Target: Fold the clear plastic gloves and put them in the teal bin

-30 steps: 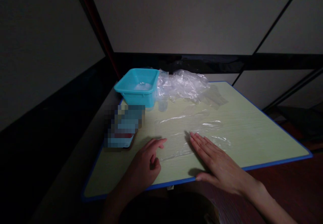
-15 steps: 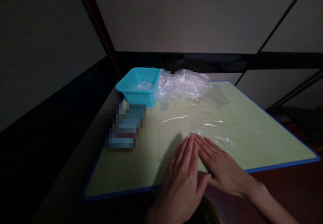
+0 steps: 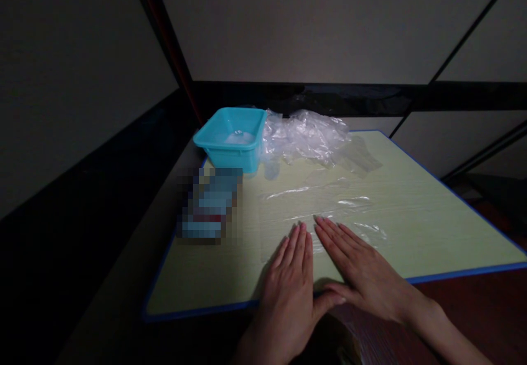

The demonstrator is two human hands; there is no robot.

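Observation:
A clear plastic bag [image 3: 304,206] lies spread flat on the pale yellow-green table [image 3: 436,222], with a few shiny creases across it. My left hand [image 3: 290,288] rests palm down on its near part, fingers stretched out. To its right, my right hand [image 3: 360,263] is also laid flat on the plastic, fingers straight and angled toward the left. The two thumbs meet or overlap near the table's front edge. Neither hand grips anything.
A turquoise plastic basin [image 3: 233,140] with something whitish inside stands at the back left. Beside it lies a heap of crumpled clear plastic bags [image 3: 308,134]. A blurred-out flat object [image 3: 212,206] is at the left edge. Cabinet panels [image 3: 308,24] rise behind the table.
My left hand has shifted left, away from the right fingertips, and now lies flatter. My right hand stays nearly in place. The view has shifted slightly.

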